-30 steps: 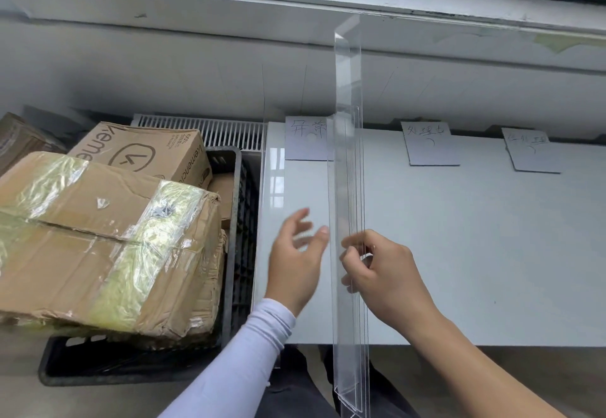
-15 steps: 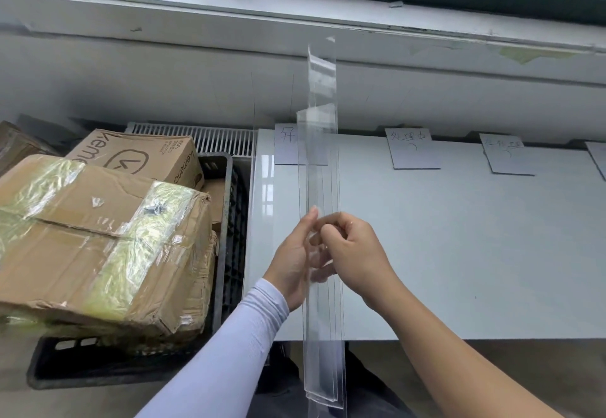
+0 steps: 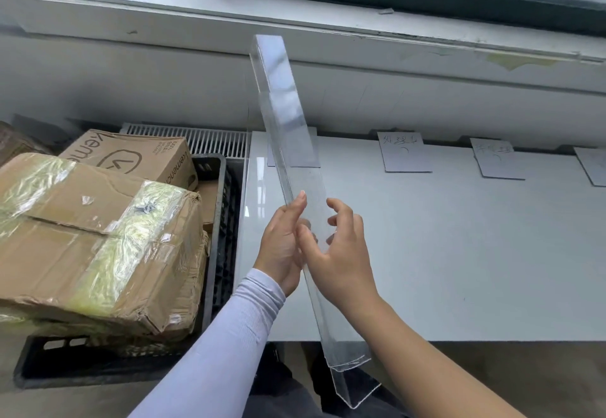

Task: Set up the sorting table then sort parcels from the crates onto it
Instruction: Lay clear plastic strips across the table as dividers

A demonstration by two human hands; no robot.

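A bundle of long clear plastic strips (image 3: 290,129) slants over the left end of the white sorting table (image 3: 459,253), top end toward the window, bottom end below the table's front edge. My right hand (image 3: 341,260) holds the strips near their middle, thumb on the front and curled fingers behind, seen through the plastic. My left hand (image 3: 280,244) lies against the strips' left edge with its fingers straight. Taped cardboard parcels (image 3: 98,237) fill a black crate (image 3: 218,253) left of the table.
Handwritten paper cards (image 3: 405,153) (image 3: 495,158) lean along the table's back edge, one partly hidden behind the strips. A printed carton (image 3: 131,155) sits at the crate's back. A white radiator grille (image 3: 196,139) and a window sill (image 3: 328,27) lie beyond.
The strips have tipped from nearly upright to a slant, top end to the left. My right hand has spread its fingers behind them, and my left hand has flattened against their edge.
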